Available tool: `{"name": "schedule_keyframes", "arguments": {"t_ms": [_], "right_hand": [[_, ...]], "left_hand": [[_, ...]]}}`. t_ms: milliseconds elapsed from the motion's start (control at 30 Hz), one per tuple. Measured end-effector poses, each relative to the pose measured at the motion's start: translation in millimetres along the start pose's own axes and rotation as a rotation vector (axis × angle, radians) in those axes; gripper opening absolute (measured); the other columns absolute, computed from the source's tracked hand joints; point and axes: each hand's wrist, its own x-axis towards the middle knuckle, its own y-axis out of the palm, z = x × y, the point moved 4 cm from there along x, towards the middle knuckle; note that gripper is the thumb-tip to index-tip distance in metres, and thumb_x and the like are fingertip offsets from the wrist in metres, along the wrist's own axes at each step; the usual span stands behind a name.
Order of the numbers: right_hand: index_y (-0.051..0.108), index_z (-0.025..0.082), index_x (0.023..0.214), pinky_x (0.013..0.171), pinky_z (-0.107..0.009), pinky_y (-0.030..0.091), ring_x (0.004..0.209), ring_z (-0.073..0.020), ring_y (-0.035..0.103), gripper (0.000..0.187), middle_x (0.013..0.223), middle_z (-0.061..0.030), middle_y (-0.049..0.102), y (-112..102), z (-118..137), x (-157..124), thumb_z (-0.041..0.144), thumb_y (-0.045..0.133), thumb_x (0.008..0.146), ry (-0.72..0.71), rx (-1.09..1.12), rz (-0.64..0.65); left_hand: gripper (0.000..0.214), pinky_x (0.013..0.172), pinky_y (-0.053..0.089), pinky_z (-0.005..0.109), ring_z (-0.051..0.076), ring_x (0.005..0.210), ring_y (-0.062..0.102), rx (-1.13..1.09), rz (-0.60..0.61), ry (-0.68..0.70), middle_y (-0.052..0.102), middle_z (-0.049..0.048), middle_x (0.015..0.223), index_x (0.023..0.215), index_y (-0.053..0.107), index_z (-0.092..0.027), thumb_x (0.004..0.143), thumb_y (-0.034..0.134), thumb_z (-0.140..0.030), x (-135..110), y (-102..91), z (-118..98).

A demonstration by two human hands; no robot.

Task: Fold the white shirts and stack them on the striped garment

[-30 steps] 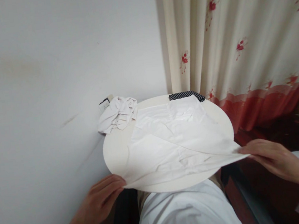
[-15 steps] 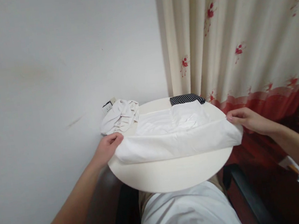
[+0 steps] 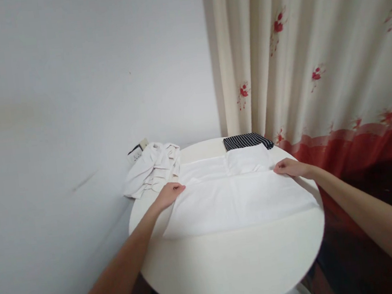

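Observation:
A white cloth [image 3: 238, 203], perhaps a garment, lies spread across the round white table [image 3: 238, 265], with a straight folded edge running between my hands. My left hand [image 3: 170, 194] pinches the left end of that edge. At its right end, the fingers of my right hand [image 3: 291, 168] are closed on the same cloth. Beyond the edge, a further layer of white fabric [image 3: 249, 160] lies flat on the table.
Crumpled white fabric [image 3: 152, 168] sits at the table's back left, against the wall [image 3: 71, 109]. A folded black-and-white striped cloth [image 3: 247, 141] lies at the back right. A floral curtain [image 3: 292, 60] hangs behind on the right.
Both hands have moved away from me and closer together, carrying the cloth's edge further back over the table. The cloth now lies flatter. The view has shifted, showing more of the table's near side.

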Motion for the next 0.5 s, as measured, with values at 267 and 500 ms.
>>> {"name": "schedule_keyframes", "arguments": {"t_ms": [267,500], "right_hand": [[0.064,0.016,0.06,0.054,-0.027,0.036,0.057,-0.0144,0.047,0.058,0.057,-0.0022,0.055,-12.3,13.0,-2.9,0.072,0.062,0.077,-0.148,-0.159,-0.119],[0.069,0.018,0.075,0.068,-0.029,0.047,0.072,-0.0197,0.059,0.047,0.074,-0.0055,0.066,-33.1,62.5,-83.6,0.063,0.063,0.087,-0.262,-0.13,-0.157]], "left_hand": [[0.038,0.067,0.042,0.028,0.021,0.073,0.061,0.069,-0.086,-0.013,0.069,0.0044,0.072,0.072,0.068,-0.017,0.085,0.054,-0.05,-5.4,-11.8,-7.0],[0.032,0.067,0.046,0.023,0.015,0.07,0.061,0.161,-0.04,0.292,0.067,0.0017,0.074,0.073,0.066,-0.019,0.095,0.056,-0.04,-67.1,-59.6,-61.0]]}}
